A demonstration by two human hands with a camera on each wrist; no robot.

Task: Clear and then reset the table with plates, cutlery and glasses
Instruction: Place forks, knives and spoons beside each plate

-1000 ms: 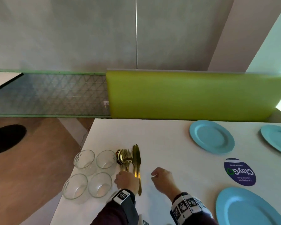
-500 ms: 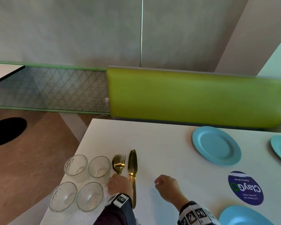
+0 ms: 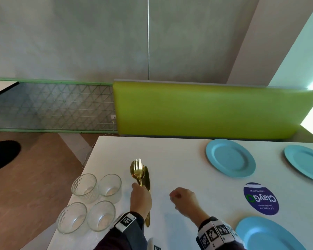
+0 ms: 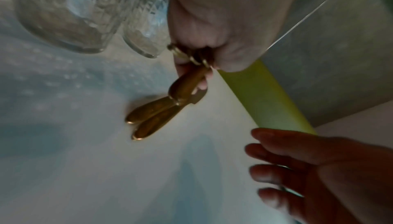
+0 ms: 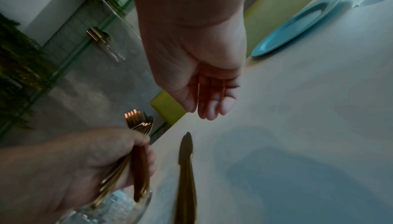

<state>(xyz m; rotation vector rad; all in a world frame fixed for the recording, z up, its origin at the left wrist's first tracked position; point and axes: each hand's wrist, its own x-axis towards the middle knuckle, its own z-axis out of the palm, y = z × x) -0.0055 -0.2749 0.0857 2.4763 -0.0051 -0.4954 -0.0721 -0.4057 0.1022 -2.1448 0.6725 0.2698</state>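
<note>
Presently a bundle of gold forks and spoons (image 3: 138, 173) is gripped by the left hand (image 3: 140, 199), whose fingers are curled round the handles; the fork heads are raised off the white table (image 3: 170, 159) and point toward 12 o'clock. Two gold knives (image 3: 147, 181) lie flat on the table just beside that hand, at its 3 o'clock; in the left wrist view their handle ends (image 4: 146, 121) are seen resting side by side on the surface. The right hand (image 3: 183, 200) hovers at 3 o'clock of the knives, nothing held, its fingers loosely curled; in the right wrist view these fingers (image 5: 212, 103) hang relaxed above the table.

Four clear glasses (image 3: 90, 201) are grouped in a square at 9 o'clock of the left hand, near the table's left edge; all four are upright, and nothing is seen inside them. Three blue plates are laid out: one (image 3: 230, 157) at 2 o'clock of the right hand, one (image 3: 305, 162) further toward 3 o'clock at the frame edge, one (image 3: 266, 235) at 5 o'clock. Nothing is seen on the plates. A round dark blue sticker (image 3: 261, 199) is seen on the table between them.
</note>
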